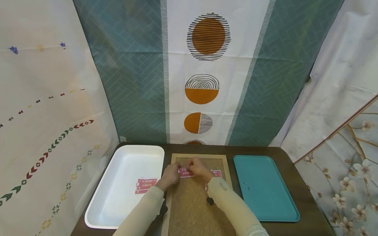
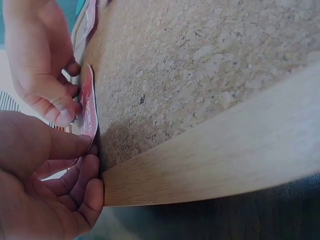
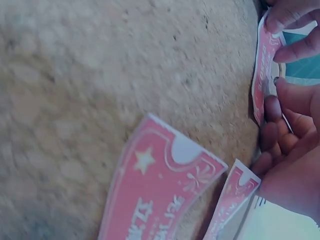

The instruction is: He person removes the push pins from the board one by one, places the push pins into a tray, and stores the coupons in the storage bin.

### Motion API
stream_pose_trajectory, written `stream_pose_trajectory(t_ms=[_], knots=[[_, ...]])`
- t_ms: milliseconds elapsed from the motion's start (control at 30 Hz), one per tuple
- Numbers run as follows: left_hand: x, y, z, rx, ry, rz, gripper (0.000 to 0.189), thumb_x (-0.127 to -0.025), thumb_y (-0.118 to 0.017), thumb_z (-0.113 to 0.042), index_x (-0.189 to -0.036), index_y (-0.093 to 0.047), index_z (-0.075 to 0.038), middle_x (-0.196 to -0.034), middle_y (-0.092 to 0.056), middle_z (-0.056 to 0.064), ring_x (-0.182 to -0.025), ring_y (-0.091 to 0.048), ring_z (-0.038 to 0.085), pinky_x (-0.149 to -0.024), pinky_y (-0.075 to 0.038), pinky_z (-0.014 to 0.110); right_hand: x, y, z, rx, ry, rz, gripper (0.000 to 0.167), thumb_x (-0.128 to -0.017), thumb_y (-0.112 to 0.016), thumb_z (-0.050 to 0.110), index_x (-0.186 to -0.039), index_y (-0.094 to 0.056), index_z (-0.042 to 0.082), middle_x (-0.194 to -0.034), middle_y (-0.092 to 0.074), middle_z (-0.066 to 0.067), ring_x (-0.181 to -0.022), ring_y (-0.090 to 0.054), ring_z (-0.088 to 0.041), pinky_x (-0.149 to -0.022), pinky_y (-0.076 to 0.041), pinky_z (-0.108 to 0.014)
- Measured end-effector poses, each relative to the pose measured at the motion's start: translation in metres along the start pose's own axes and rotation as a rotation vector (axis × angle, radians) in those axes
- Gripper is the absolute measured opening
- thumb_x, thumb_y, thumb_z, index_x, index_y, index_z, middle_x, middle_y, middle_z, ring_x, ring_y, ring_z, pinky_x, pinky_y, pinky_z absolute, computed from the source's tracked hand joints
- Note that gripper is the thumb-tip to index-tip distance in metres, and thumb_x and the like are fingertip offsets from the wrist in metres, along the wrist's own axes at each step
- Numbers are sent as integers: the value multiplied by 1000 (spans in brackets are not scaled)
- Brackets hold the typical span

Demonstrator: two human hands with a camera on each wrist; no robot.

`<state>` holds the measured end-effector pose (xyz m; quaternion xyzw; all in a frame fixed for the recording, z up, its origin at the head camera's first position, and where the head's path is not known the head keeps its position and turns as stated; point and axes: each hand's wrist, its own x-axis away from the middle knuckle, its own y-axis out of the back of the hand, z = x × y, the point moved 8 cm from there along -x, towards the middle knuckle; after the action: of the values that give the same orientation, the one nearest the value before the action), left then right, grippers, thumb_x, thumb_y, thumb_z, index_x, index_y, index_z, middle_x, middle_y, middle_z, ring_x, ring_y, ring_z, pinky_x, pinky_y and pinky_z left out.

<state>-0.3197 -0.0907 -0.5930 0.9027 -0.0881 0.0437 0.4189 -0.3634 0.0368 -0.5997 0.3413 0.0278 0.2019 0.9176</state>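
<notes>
Near the top of a wood-framed cork board [image 1: 189,209], both hands are at a pink printed coupon [image 1: 186,172]. My left hand [image 1: 171,175] pinches its left end between thumb and fingers, beside the frame's edge, as the left wrist view shows. Over the coupon's upper edge, my right hand [image 1: 198,167] pinches a small shiny pin [image 3: 276,80] at its fingertips. A second coupon [image 1: 217,173] is on the board to the right. Another coupon [image 3: 150,175] appears large in the right wrist view; in the head view the right forearm mostly covers it.
A white tray [image 1: 118,183] on the left holds a few more pink coupons [image 1: 146,185]. On the right lies a teal tray [image 1: 268,190] with a couple of tiny shiny pieces [image 1: 246,186] in it. Dark wooden table [image 1: 307,203] surrounds them, with hanging cloths behind.
</notes>
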Motion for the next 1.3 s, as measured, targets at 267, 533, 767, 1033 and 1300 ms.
stream_pose_trajectory(t_ms=[267,533,767,1033,1300], knots=[[1,1,-2,-26,-12,-26,29,-88,-66,-7,-116,-61,-4,-91,-63,10,-69,-55,21,-54,-46,32,2,11,-1,-26,17,35,5,-87,-61,5,-92,-63,4,-81,-59,-1,-71,-54,-16,-62,-47,-29],[8,18,-16,-32,-97,-87,30,-87,-64,-2,-116,-61,-1,-94,-66,15,-67,-56,20,-50,-45,31,12,19,-1,-62,87,84,5,-87,-58,1,-90,-61,1,-78,-62,-7,-62,-50,-14,-52,-41,-27],[11,30,-23,-19,-155,-116,33,-85,-66,-2,-118,-62,-1,-98,-67,17,-73,-60,20,-51,-45,28,25,32,-10,-57,91,36,3,-90,-65,6,-91,-64,4,-81,-63,-6,-70,-55,-16,-59,-46,-30],[14,45,-22,40,-190,-150,32,-88,-65,-1,-119,-61,2,-73,-59,3,-57,-53,14,-46,-44,29,35,45,-14,-55,120,-1,6,-89,-65,4,-94,-67,4,-85,-63,2,-80,-57,-16,-72,-50,-32],[17,59,-22,52,-175,-190,31,-89,-63,-1,-120,-61,-3,-73,-58,2,-54,-53,13,-44,-43,27,43,59,-19,-12,121,-46,9,-87,-69,7,-95,-71,5,-86,-64,4,-80,-57,-15,-70,-49,-32]])
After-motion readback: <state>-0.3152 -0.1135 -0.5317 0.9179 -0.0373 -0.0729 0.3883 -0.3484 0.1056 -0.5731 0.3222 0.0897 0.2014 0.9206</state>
